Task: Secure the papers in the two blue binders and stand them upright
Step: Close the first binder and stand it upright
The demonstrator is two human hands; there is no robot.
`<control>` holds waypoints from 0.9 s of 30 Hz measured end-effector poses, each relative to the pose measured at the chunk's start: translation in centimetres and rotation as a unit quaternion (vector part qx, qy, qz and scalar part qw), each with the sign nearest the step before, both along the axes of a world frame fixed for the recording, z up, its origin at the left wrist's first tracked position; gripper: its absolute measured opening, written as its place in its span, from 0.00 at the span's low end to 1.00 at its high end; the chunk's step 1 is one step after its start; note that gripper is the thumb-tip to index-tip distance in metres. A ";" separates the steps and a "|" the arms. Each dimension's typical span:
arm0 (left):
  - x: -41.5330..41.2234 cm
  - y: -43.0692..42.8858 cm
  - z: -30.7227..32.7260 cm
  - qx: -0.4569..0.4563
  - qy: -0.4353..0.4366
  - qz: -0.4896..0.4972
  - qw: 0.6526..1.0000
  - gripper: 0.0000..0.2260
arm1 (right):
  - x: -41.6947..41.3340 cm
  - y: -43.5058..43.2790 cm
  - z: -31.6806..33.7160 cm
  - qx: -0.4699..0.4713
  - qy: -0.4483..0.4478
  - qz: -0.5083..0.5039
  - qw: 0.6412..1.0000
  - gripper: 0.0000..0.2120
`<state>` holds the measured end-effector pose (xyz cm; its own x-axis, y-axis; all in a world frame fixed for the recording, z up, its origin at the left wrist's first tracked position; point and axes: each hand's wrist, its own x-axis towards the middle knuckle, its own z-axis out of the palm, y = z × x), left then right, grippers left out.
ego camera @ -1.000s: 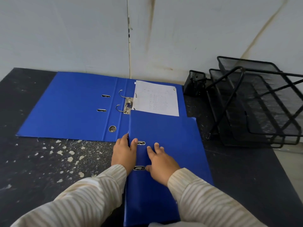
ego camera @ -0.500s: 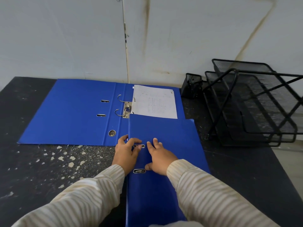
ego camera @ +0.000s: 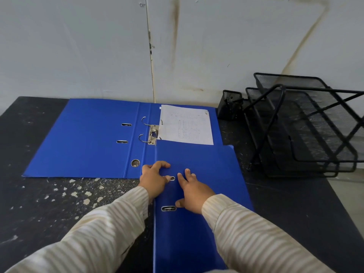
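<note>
Now that our left grip point(ego camera: 153, 179) has curled over the spine edge of the closed binder point(ego camera: 197, 233), right grip point(ego camera: 194, 194) released flat on its cover, we judge it ready to stand. Open binder point(ego camera: 84, 138) lies just beyond both grips, rings point(ego camera: 144, 131) unlatched.

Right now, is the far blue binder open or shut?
Open: the far blue binder lies spread flat, rings parted, paper sheet exposed.

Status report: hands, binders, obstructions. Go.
Left hand grips spine edge of near binder; right hand flat on its cover. It lies shut, flat. Behind, far binder open flat, rings open, paper unsecured; near binder overlaps it.
</note>
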<state>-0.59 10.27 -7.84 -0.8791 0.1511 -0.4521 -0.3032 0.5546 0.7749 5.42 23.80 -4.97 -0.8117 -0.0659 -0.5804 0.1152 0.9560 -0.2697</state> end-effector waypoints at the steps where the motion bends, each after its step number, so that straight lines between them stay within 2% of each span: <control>1: -0.3 0.0 0.2 -0.013 -0.012 -0.012 1.000 0.15 | 0.0 0.0 0.0 0.000 0.000 -0.001 1.000 0.41; 4: -1.3 0.0 0.7 -0.053 -0.029 -0.058 0.996 0.10 | 0.0 0.1 0.0 -0.003 -0.002 -0.003 1.000 0.42; 6: -1.9 0.1 1.1 -0.078 -0.039 -0.087 0.992 0.12 | 0.0 0.2 0.0 -0.008 -0.004 -0.005 1.000 0.42; 11: -2.7 1.4 2.0 -0.164 -0.039 -0.122 0.978 0.30 | 0.0 0.2 0.0 -0.011 -0.006 -0.002 1.000 0.41; 14: -2.9 1.8 2.4 -0.190 -0.032 -0.153 0.969 0.36 | 0.0 0.3 0.0 -0.010 -0.006 0.002 1.000 0.41; 20: -3.8 0.6 2.4 -0.219 -0.031 -0.216 0.951 0.37 | 0.0 0.3 -0.1 -0.009 -0.008 0.006 1.000 0.41; 27: -3.9 1.3 2.2 -0.252 -0.017 -0.219 0.943 0.38 | -0.1 0.2 -0.2 -0.005 -0.010 0.005 1.000 0.41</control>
<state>-4.50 11.53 -5.60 -0.7662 0.2550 -0.5899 0.0205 0.9271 0.3742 5.36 23.98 -5.14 -0.7997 -0.0801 -0.5951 0.1113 0.9541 -0.2779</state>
